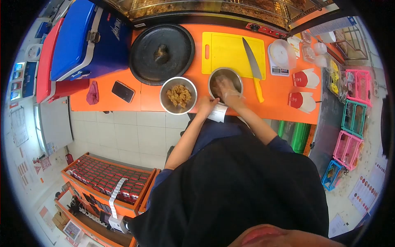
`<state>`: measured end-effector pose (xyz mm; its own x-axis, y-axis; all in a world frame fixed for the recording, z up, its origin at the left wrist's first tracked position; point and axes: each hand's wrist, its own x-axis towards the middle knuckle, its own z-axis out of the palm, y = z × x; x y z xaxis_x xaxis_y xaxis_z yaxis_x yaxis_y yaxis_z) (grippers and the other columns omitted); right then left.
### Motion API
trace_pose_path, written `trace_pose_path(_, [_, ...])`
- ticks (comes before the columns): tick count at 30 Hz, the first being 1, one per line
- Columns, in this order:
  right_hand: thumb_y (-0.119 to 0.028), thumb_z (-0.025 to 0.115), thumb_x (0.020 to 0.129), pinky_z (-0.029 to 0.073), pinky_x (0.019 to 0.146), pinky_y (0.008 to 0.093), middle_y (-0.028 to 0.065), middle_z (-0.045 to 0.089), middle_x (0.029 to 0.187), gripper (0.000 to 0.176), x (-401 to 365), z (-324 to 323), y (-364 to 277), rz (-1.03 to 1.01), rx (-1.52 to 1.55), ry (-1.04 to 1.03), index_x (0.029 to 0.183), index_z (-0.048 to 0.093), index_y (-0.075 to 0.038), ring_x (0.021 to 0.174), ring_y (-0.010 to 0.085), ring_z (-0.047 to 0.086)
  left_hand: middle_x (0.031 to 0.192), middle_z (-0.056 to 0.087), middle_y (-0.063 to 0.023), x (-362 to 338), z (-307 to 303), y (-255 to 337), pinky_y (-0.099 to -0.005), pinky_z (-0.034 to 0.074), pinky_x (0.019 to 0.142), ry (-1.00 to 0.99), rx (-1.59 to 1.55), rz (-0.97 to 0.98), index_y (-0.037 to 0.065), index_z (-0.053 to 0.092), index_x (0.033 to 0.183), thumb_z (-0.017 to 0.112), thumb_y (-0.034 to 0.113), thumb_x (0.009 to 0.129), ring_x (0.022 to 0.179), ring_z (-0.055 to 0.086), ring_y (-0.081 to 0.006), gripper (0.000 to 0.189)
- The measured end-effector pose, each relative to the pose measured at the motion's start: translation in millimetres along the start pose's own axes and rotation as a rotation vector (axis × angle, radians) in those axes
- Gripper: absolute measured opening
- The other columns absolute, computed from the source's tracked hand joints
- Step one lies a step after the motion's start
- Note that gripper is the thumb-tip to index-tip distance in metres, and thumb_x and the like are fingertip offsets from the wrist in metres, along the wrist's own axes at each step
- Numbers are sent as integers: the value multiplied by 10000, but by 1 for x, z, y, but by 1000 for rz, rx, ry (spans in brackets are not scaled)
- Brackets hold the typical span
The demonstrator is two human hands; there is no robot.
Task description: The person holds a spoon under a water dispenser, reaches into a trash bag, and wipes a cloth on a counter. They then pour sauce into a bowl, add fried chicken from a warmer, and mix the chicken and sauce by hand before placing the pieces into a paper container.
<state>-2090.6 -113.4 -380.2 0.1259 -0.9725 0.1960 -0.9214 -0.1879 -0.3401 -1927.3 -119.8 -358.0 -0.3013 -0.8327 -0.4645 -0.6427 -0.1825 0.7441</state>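
My right hand (227,91), in a clear plastic glove, reaches down into a metal bowl (240,79). Its fingers are smeared by motion, and the bowl's contents are hard to make out. At the near-left rim of that bowl, the fingers of my left hand (207,106) are closed on the edge. A white paper slip (218,113) with print hangs at the table edge beside my left hand. To the left stands a second metal bowl (163,105) with fried chicken pieces (179,95) in it. A knife (252,57) with a yellow handle lies across a yellow cutting board (230,53).
Left on the orange table (152,99) are a round black lid (144,53), a phone (123,91) and a blue cooler box (82,45). To the right are a scale (279,68) and red-white cartons (305,79). A glass display case (205,10) borders the back.
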Motion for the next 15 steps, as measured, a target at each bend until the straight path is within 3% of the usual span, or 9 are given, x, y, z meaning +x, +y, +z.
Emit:
trace_pose_path(4, [-188,642,848,435,988,374,153,599,1189,303,24,2,13,7,315,-117,1099,642,-19,1184,294,527,708,669,-211,3,-2,-15,-414,493,651,-60,-142,-52,-20,719,839,674,376,827,678,670,-329,398])
trace_pose_path(6, [-195,659,844,479,903,320,141,672,1035,300,35,-9,26,206,475,-440,1072,646,0,1037,240,624,722,679,-198,6,-2,-19,-393,490,651,-121,-77,-74,-22,719,846,672,383,829,661,670,-285,408])
trace_pose_path(7, [-195,659,844,479,903,320,141,672,1035,300,34,-10,29,210,474,-440,1072,646,0,1037,240,624,722,679,-198,8,-1,-21,-393,490,651,-125,-76,-72,-22,719,846,672,383,829,661,670,-285,408])
trace_pose_path(9, [-219,665,835,474,907,350,137,683,998,296,35,-13,29,443,1036,-291,1048,679,-13,1018,265,622,729,685,-188,10,-3,-23,-380,490,660,-108,-168,-58,-3,730,837,676,377,826,661,665,-260,383])
trace_pose_path(10, [-231,649,861,470,912,335,113,686,1049,282,34,-17,31,432,905,-277,1065,684,-40,1009,267,630,729,685,-188,10,-5,-25,-380,490,660,-109,-167,-62,-3,730,837,676,377,826,661,665,-260,383])
trace_pose_path(12, [-225,645,864,478,884,316,123,693,1033,267,36,-53,17,367,743,-203,1047,693,-37,982,255,644,654,653,-73,10,-8,-40,-302,446,560,-201,-263,-100,-43,715,808,704,283,838,562,564,-123,327])
trace_pose_path(13, [-220,641,867,485,857,298,133,700,1018,254,37,-71,10,297,577,-123,1029,701,-34,954,244,658,654,653,-73,7,-15,-43,-302,446,560,-205,-260,-102,-43,715,808,704,283,838,562,564,-123,327])
trace_pose_path(15, [-228,623,880,482,873,314,133,691,1059,258,35,-91,2,299,483,-65,1021,701,-25,967,260,653,704,680,-139,-7,-38,-43,-325,490,672,-247,-207,-12,8,738,813,731,250,801,668,655,-217,242])
